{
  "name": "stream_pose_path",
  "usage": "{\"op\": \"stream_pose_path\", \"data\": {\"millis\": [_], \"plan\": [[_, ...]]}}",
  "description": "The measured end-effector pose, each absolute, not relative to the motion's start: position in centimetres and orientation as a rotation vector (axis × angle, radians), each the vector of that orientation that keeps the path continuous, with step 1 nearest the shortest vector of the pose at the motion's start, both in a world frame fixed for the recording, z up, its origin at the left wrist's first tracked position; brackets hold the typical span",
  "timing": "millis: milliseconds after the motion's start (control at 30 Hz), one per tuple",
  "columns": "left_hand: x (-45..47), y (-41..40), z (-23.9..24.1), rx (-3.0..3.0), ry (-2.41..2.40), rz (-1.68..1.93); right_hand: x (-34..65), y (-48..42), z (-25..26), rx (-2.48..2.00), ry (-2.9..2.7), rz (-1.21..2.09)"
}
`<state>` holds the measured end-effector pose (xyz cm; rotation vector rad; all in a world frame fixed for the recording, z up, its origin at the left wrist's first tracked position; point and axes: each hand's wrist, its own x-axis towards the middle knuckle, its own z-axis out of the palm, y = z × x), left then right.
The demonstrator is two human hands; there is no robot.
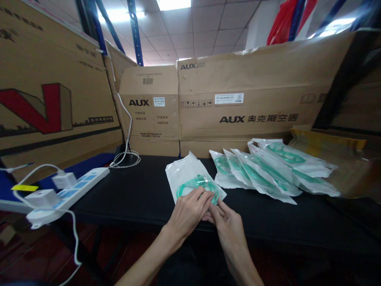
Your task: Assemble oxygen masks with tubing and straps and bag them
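Observation:
A white, see-through plastic pouch lies on the black table in front of me, with coiled green tubing showing inside it. My left hand rests over the near part of the pouch, its fingers bent and pinched at the near edge. Close against it, my right hand grips the pouch's near right corner between thumb and fingers. The fingertips of both hands nearly meet, and the edge between them is mostly hidden. To the right, several similar pouches with green tubing lie overlapping in a row.
A white power strip with plugged-in adapters sits at the left, and its white cable hangs over the table's edge. Tall cardboard panels stand along the back. At the far right is a brown carton with yellow tape.

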<state>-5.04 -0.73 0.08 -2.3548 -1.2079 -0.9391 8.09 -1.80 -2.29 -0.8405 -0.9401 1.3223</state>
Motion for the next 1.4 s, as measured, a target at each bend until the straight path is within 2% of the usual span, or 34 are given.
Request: {"op": "stream_pose_path", "data": {"millis": [300, 600, 867, 1067, 1400], "plan": [[-5.6, -1.0, 0.4, -2.402, -1.158, -1.080, 7.2, -1.2, -1.6, -0.766, -1.136, 1.263], [-5.5, -1.7, 0.9, -2.422, -1.129, -1.252, 6.5, -0.7, -2.0, -0.859, -1.069, 1.114], [-5.5, -1.7, 1.4, -2.386, -1.188, -1.163, 6.4, -1.5, -1.8, -0.735, -1.135, 1.267], [-5.2, -2.2, 1.2, -2.425, -1.145, -1.114, 6.7, -1.0, -2.0, -0.810, -1.229, 1.062], [-5.6, -2.9, 1.4, -2.454, -1.113, -1.254, 5.2, 0.3, -1.9, -0.844, -1.184, 0.972]]}}
